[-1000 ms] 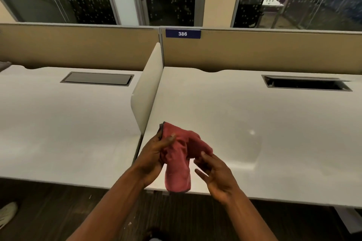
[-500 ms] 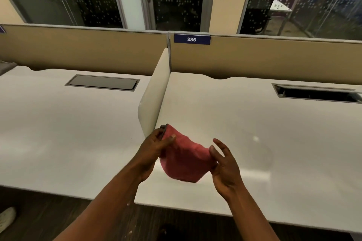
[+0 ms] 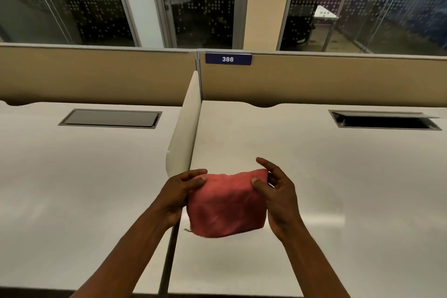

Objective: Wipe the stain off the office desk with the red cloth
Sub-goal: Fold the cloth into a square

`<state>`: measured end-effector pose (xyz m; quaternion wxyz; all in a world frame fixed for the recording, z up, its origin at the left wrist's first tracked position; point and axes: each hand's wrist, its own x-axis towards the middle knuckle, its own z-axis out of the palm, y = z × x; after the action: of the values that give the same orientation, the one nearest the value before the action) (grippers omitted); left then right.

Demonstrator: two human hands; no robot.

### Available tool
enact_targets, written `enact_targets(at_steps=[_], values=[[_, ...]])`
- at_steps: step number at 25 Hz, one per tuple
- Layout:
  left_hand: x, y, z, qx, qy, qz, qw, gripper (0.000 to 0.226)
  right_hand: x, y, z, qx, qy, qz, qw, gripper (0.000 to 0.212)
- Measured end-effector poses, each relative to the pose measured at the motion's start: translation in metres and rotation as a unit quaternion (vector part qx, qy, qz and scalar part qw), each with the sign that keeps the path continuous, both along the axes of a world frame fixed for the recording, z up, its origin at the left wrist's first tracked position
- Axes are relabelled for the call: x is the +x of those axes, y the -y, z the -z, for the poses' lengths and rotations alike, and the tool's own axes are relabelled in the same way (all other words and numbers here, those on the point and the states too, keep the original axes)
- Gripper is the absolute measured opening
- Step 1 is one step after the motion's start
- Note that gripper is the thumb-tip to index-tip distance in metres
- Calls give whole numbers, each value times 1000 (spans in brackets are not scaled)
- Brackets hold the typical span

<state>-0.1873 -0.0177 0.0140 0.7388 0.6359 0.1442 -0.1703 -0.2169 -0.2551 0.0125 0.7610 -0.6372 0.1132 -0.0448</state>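
The red cloth (image 3: 226,204) hangs spread in the air between both hands, above the near left part of the white office desk (image 3: 326,172). My left hand (image 3: 177,191) pinches its top left corner. My right hand (image 3: 275,191) pinches its top right corner with thumb and fingers, the other fingers spread. I see no distinct stain on the desk; only a faint dull patch and glare show to the right of the cloth.
A white divider panel (image 3: 182,138) separates this desk from the neighbouring desk (image 3: 72,176) on the left. An open cable slot (image 3: 384,122) lies at the far right, a closed cable flap (image 3: 110,117) on the left desk. A tan partition (image 3: 338,80) labelled 386 stands behind.
The cloth was bunched and hanging from my left hand; my right hand took its other corner and both hands pulled it out flat. The view moved closer over the desk.
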Motion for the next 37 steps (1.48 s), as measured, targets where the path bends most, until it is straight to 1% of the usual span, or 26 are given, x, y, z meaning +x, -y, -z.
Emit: enact_targets(at_steps=[2,4,5,7,8,10,12,15,17,20,22,23,24,26,27,29,31,32,33,34,35,36,37], values=[[12,-3,3,41,51,0,998,33,7,2,1,-25,6,-3,1000,54],[22,-3,5,122,106,32,986,42,12,7,3,-43,13,-9,999,53],[28,-2,7,179,131,53,974,46,14,10,3,-56,14,-13,998,52],[39,3,8,286,182,85,937,50,21,18,2,-102,20,-19,994,48],[44,7,8,328,205,96,917,50,25,23,2,-143,25,-18,989,47],[56,15,9,383,245,99,885,47,38,35,2,-234,34,-8,972,43],[66,22,9,418,262,84,866,38,49,47,1,-301,40,6,953,38],[79,31,11,457,273,71,844,24,65,62,3,-368,46,1,929,31],[89,35,13,478,284,78,828,19,80,70,6,-402,45,-12,914,24],[106,38,13,498,274,86,819,15,104,80,10,-405,31,-34,913,17],[117,36,12,508,272,88,813,10,119,84,15,-400,28,-47,915,19],[124,34,11,497,268,86,821,9,129,86,17,-388,28,-54,920,20],[131,30,10,466,260,85,842,10,138,88,19,-358,19,-67,931,17],[145,25,7,352,230,113,900,15,159,91,22,-262,-7,-112,958,6],[151,24,7,298,215,126,921,17,168,91,25,-230,-9,-133,964,7],[162,28,13,256,192,119,940,21,187,85,33,-222,-1,-138,965,15],[176,38,25,227,163,89,956,31,205,75,46,-217,-9,-107,970,16],[184,43,33,194,133,68,970,38,215,70,54,-202,-26,-90,975,16],[194,49,41,150,81,43,984,40,224,65,61,-173,-56,-74,981,14],[204,52,48,93,9,16,995,38,234,60,68,-131,-103,-55,984,11],[214,53,57,32,-70,-10,997,35,243,56,74,-81,-159,-38,983,9],[223,52,65,-23,-131,-33,991,33,251,54,81,-37,-208,-31,977,13],[233,51,74,-57,-163,-47,984,32,259,53,88,-5,-238,-32,971,21]])
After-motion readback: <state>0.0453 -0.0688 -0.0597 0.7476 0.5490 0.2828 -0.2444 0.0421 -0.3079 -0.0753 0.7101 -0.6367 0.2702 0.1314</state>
